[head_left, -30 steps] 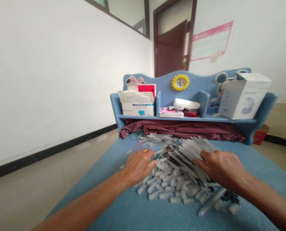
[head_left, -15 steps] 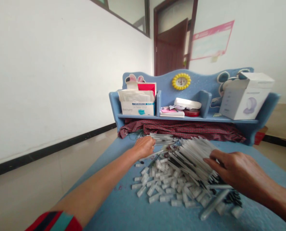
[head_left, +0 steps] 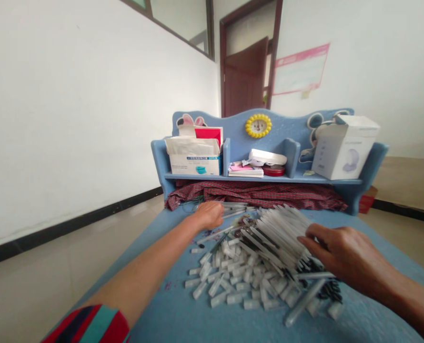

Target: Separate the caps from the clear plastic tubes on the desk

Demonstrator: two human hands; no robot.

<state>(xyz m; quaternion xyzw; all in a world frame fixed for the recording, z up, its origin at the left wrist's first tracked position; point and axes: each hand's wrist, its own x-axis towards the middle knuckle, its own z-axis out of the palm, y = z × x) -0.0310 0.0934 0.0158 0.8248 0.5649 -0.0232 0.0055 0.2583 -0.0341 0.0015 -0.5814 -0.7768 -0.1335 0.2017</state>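
My left hand [head_left: 209,215] is closed at the back of the table, beside several pens [head_left: 231,209] lying near the checked cloth. Whatever its fingers hold is hidden. At the right edge of a heap of translucent pen barrels [head_left: 281,228], my right hand [head_left: 335,245] has its thumb and curled forefinger close together, touching the barrels. I cannot make out what is between them. Loose clear pen caps [head_left: 237,271] spread in front of the heap. Small black parts [head_left: 331,290] lie below my right hand, and a single thick clear tube [head_left: 305,302] rests nearby.
Behind the blue tabletop [head_left: 172,314] rises a shelf [head_left: 201,177] with a mask box [head_left: 194,159], papers [head_left: 246,170], a red round tin [head_left: 273,170] and a white carton [head_left: 344,150]. A checked cloth [head_left: 255,193] is bundled beneath it. A yellow clock [head_left: 258,126] sits on the backboard.
The view has shifted slightly, so the table and shelf appear farther left. Both hands stay near the same places, the left by the back pens, the right at the barrel heap.
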